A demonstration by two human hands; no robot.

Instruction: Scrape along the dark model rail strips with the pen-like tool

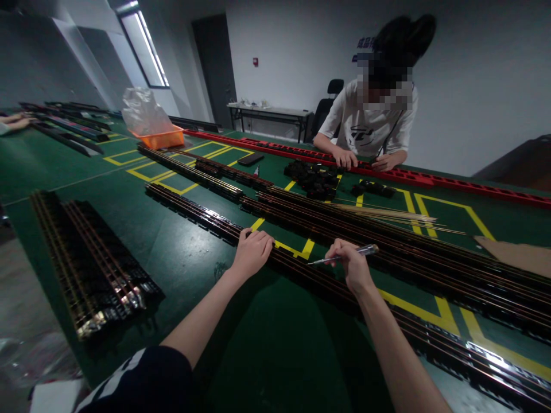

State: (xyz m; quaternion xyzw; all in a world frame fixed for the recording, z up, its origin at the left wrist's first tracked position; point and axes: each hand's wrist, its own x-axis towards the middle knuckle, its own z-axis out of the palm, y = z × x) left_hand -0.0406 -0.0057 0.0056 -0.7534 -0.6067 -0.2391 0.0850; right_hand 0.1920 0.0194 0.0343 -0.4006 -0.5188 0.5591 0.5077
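Note:
A long black rail with copper-coloured strips runs diagonally across the green table in front of me. My left hand lies over this rail, its fingers curled around the far edge. Between the fingers and thumb of my right hand is a thin screwdriver with a see-through handle. Its shaft points left and down, and the tip is just above or on the rail; I cannot tell which. Beyond both hands lies a bundle of similar long rails.
More rails are stacked at the left. Behind are an orange basket with a plastic bag, a pile of black parts, thin rods and cardboard. Across the table, a co-worker handles a red rail.

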